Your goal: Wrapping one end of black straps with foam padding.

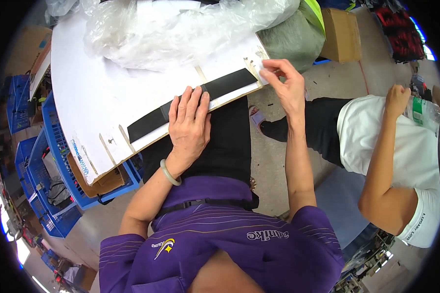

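Lying flat along the white board's (83,97) near edge, the long matte black strip (190,102) sits pinned under the open left hand (188,122); at two o'clock, the right hand (286,83) pinches its end.

brown cardboard box (341,34) on the floor up top right, crinkly clear plastic bag (181,27) piled on the white counter (83,88), and a green label (417,110) on a bottle at far right.
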`<action>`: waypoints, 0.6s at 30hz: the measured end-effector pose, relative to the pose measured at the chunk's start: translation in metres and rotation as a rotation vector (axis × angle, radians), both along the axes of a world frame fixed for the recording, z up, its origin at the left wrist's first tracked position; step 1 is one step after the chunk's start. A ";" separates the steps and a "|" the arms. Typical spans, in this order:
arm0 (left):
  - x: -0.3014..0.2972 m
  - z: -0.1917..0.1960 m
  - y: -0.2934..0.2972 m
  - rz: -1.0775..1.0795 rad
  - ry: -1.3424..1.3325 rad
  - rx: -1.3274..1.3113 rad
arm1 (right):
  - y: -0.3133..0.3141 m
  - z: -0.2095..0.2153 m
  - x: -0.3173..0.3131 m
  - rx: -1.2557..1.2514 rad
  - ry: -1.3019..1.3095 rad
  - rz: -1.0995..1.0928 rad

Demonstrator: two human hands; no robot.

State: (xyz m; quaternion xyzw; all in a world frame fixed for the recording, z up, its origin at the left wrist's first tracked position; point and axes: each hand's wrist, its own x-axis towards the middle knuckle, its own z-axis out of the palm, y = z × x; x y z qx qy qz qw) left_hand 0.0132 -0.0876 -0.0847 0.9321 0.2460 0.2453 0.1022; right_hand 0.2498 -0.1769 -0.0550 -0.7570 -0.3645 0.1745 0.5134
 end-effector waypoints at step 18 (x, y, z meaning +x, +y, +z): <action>0.003 0.000 0.000 0.012 -0.033 -0.006 | 0.018 -0.006 0.004 -0.158 -0.176 0.218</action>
